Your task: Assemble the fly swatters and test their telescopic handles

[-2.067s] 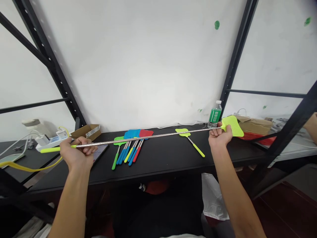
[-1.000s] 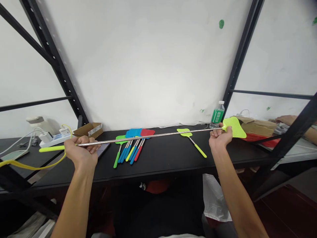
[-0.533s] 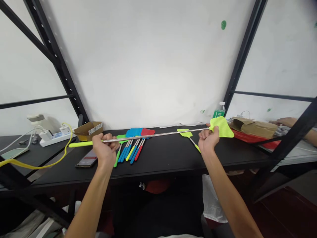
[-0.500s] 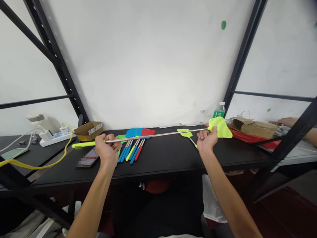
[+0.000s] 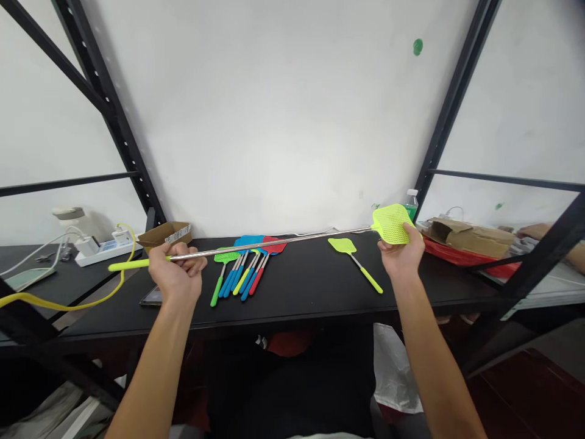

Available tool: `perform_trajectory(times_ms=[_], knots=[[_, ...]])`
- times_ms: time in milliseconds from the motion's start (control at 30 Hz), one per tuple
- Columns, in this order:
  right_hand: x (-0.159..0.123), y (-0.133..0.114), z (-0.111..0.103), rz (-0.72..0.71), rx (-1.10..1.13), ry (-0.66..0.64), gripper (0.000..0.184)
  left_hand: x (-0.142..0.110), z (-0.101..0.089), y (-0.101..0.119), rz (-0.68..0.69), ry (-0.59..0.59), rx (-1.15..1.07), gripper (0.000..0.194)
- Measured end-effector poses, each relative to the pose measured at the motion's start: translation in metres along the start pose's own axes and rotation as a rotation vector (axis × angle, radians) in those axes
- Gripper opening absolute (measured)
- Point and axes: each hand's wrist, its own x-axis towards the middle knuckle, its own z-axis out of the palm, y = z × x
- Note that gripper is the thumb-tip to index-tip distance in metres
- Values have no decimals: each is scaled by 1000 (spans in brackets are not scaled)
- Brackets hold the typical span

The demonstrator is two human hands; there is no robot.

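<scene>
A yellow-green fly swatter with a long extended metal rod is stretched between my hands above the black table. My left hand is closed around the rod where it meets the yellow handle. The swatter's square perforated head is pinched by my right hand, thumb on its front; the other fingers are partly behind it. Below lies a row of short fly swatters in green, blue, yellow and red, handles toward me. A separate yellow-green fly swatter rests on the table to the right, beneath the rod.
A phone lies partly behind my left wrist, near an open cardboard box. Left stands a power strip with a yellow cable. A green-labelled bottle and cardboard are at right. A co-worker's hand shows far right.
My hands came closer together, then moved apart a little. My right hand has shifted from the swatter's neck onto its head, which has risen slightly. My left hand still grips the rod's handle end.
</scene>
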Motion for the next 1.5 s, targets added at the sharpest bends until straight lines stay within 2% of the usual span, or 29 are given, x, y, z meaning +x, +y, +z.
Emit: perform_trajectory(times_ms=[167,367,600,700,867,1167,1367,1500], knots=[[10,-22,-19,155,-112,-104,15,7,-12,14,49,38,5,38],[7,-38,-40,362,-259,-236,21,12,-18,14,77,39,-2,36],[-3,-50,-39,498,-379,-399,43,16,-23,18,90,31,-19,35],[-7,-50,-34,499,-422,-413,49,16,-24,20,83,40,-16,36],[-10,-44,-28,462,-453,-416,47,14,-24,24,82,79,-13,34],[-14,-43,-22,446,-476,-433,43,13,-23,28,92,79,-14,35],[-30,-30,2,442,-510,-526,38,1,-3,13,11,-15,-39,37],[-42,-26,18,406,-458,-516,36,-4,1,6,-34,-52,-23,39]])
